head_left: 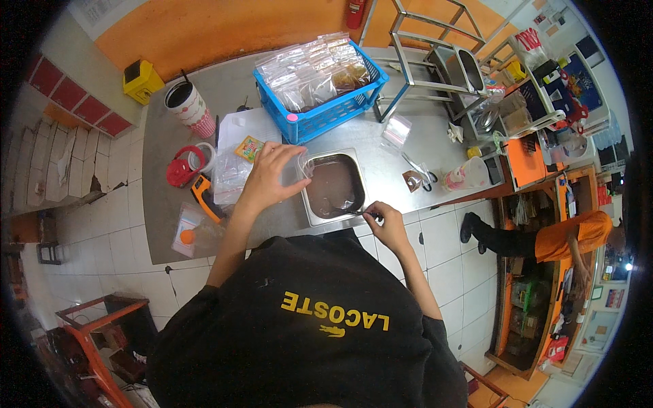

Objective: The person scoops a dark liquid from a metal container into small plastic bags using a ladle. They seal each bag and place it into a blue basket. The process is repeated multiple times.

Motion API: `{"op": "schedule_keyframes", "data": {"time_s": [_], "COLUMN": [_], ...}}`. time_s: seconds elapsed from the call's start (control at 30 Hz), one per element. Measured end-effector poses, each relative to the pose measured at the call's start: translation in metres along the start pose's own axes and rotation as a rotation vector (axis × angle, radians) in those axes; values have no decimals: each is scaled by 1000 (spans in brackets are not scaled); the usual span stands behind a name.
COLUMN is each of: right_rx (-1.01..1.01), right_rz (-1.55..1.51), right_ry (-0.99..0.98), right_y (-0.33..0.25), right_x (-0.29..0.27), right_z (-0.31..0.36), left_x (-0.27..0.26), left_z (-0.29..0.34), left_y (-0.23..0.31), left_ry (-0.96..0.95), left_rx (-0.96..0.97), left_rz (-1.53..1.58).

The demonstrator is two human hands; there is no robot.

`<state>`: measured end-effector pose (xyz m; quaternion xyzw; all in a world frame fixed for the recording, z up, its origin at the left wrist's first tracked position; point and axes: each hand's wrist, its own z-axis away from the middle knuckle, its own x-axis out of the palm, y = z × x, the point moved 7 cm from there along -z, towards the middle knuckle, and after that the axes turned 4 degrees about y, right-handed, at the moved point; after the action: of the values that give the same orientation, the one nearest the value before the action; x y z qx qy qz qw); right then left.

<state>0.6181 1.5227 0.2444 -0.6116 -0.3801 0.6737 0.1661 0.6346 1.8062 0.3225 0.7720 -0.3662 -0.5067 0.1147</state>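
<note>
A rectangular steel pan (361, 165) of brownish liquid (333, 182) sits on the steel table close in front of me. My left hand (271, 178) is at its left rim, thumb and fingers curved around a small clear plastic bag (303, 165). At the pan's near right corner, my right hand (388, 226) pinches the dark handle of a spoon (353, 211). The spoon's far end lies in the liquid, so its shape is partly hidden.
Behind the pan, a blue basket (320, 122) holds several filled clear bags. A patterned cup (190, 109), red tape dispenser (181, 168), orange-black tool (205, 196) and plastic sheets (231, 153) lie left. Scissors (426, 180) and a clear tub (471, 175) are right. A person (568, 236) stands far right.
</note>
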Motion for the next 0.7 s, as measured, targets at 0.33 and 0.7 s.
{"op": "schedule_keyframes", "data": {"time_s": [0.33,0.7], "right_rx": [-38,-165], "right_rz": [10,120], "right_ry": [164,334], "right_y": [-49,-145], "right_x": [-71,-166], "right_z": [-9,-21], "left_x": [4,40], "left_z": [-7,-13], "left_y": [0,-1], "left_ry": [52,50], "left_rx": [-109,-80], "left_rz": [248,418]}}
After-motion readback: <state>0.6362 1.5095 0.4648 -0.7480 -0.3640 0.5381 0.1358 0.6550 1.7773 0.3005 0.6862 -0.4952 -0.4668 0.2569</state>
